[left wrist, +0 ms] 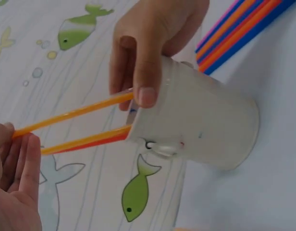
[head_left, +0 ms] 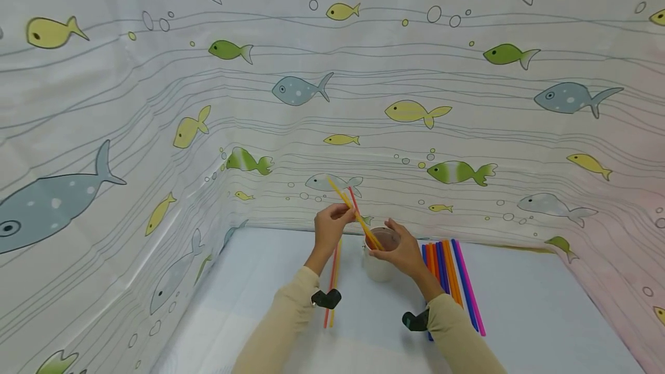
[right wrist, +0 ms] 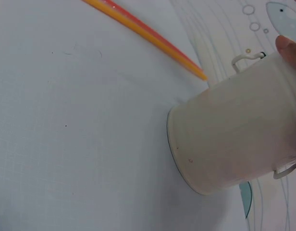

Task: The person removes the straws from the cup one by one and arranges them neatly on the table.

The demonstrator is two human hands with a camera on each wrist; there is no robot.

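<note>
My left hand point(head_left: 331, 228) pinches a yellow-orange straw point(left wrist: 73, 114) near its upper end, between thumb and fingers. The straw slants down to the mouth of a small white bucket point(head_left: 381, 270). A second yellow-orange straw point(left wrist: 88, 140) and a red straw point(head_left: 353, 197) also stick out of that mouth, leaning toward the left hand. My right hand point(head_left: 404, 251) grips the bucket's rim, its thumb outside and its fingers partly hidden behind the rim. In the right wrist view the bucket point(right wrist: 234, 125) stands upright on the white table, its small side handles showing.
To the right of the bucket lies a row of blue, orange, purple and pink straws point(head_left: 451, 270), partly under the right forearm. A red and a yellow straw point(right wrist: 153, 39) lie side by side left of the bucket. A fish-patterned curtain point(head_left: 363, 160) rises behind the white table point(head_left: 540, 305).
</note>
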